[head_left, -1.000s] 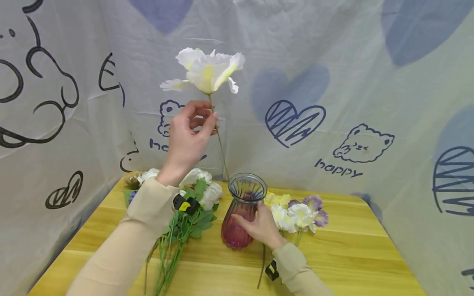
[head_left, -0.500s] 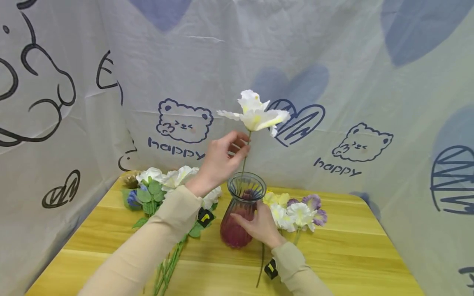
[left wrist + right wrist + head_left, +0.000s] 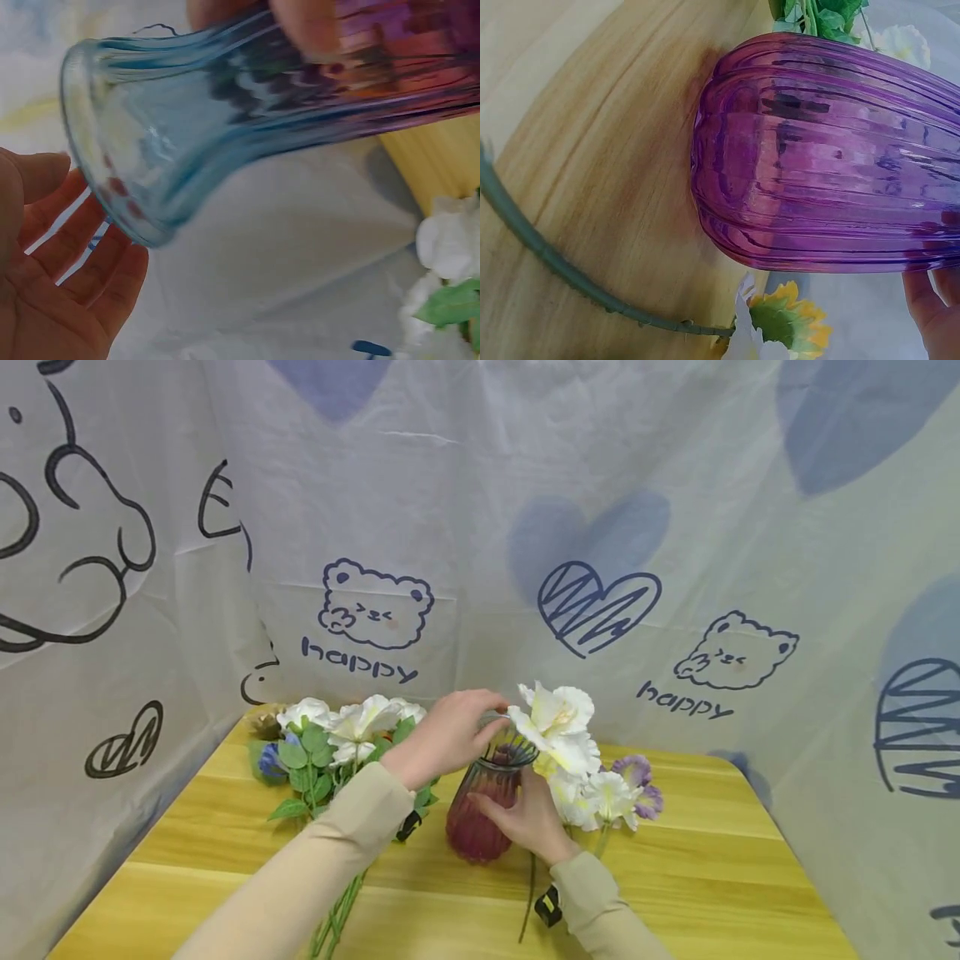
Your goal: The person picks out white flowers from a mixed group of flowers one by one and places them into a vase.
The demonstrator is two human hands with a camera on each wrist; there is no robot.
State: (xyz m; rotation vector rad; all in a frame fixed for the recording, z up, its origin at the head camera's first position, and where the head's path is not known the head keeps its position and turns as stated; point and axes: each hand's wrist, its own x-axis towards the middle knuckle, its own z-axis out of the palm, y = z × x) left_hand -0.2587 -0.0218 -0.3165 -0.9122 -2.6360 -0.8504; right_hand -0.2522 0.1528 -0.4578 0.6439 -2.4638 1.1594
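A ribbed glass vase, blue at the neck and pink-purple below, stands on the table. My right hand grips its side just under the neck, thumb across the front. A white artificial flower with a yellow centre leans over the right of the vase's rim, its stem inside the glass. My left hand is at the left of the rim. In the left wrist view the fingers of this hand are loosely bent beside the rim, thumb apart from them, with nothing between.
On the left lie white flowers, a blue flower and green leaves with long stems. White flowers and purple ones lie right of the vase. Behind the wooden table hangs a printed cloth.
My left hand has come right and down to the vase, lowering the white flower into it, and has let go of the stem. My right hand keeps its grip on the vase.
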